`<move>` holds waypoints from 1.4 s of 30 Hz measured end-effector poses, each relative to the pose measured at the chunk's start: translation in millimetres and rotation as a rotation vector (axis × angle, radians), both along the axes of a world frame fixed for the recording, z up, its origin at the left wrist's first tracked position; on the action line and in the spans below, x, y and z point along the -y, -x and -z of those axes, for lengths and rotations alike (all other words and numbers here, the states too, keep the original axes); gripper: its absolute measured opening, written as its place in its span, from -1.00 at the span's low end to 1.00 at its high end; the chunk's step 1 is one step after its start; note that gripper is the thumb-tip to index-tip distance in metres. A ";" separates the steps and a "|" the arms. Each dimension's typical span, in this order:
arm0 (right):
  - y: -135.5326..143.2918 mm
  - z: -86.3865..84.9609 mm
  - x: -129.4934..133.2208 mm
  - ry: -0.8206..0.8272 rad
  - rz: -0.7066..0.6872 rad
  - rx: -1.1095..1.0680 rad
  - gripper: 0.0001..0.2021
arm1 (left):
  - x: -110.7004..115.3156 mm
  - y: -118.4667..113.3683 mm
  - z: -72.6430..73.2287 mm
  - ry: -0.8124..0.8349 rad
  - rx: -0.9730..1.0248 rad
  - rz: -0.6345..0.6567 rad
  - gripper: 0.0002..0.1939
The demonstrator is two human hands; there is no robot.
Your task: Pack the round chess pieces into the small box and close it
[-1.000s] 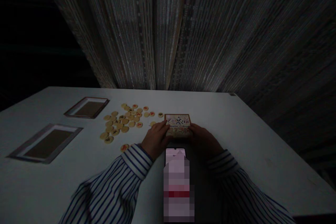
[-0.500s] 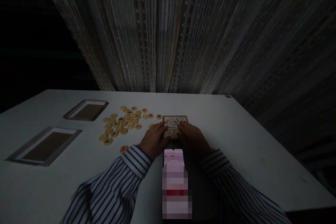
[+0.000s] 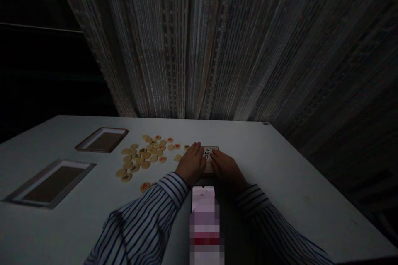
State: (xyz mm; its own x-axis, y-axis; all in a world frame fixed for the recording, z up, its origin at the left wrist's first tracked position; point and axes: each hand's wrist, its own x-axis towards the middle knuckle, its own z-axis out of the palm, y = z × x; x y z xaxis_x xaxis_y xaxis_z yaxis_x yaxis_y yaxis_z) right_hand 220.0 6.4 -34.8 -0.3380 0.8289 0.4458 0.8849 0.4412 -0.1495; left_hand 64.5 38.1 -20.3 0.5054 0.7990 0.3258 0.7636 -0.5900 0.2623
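Observation:
A small flat box (image 3: 212,169), with black brush lettering printed on its top, lies on the table in front of me. My left hand (image 3: 192,163) rests over the box's left part, fingers stretched out and close together, covering much of the print. On the right edge of the same box lies my right hand (image 3: 228,169), its fingers extended across the top. Just below the box is a phone (image 3: 203,192) with a lit screen, mostly blurred out. Round wooden Chinese chess pieces (image 3: 145,165) are scattered to the left of my left hand, some showing red or black characters.
Two shallow open trays (image 3: 81,148) (image 3: 51,206) sit on the left side of the white table (image 3: 280,198). A striped curtain (image 3: 174,49) hangs behind the far edge. The scene is dim.
My left hand has slid right and forward over the box, hiding more of its lettering. My right hand stays at the box's right edge. The whole view has shifted slightly.

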 end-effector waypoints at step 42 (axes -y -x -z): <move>-16.4 1.8 -25.6 0.323 0.166 -0.082 -0.51 | -4.1 3.6 10.2 0.116 0.075 -0.048 -0.50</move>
State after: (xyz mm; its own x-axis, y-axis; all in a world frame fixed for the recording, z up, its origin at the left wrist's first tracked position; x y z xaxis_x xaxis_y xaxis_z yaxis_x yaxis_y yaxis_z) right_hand 236.4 32.0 -36.7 -0.1614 0.9717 0.1724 0.9196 0.2115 -0.3310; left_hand 60.9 42.2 -30.5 0.4433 0.8561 0.2655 0.7659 -0.5157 0.3840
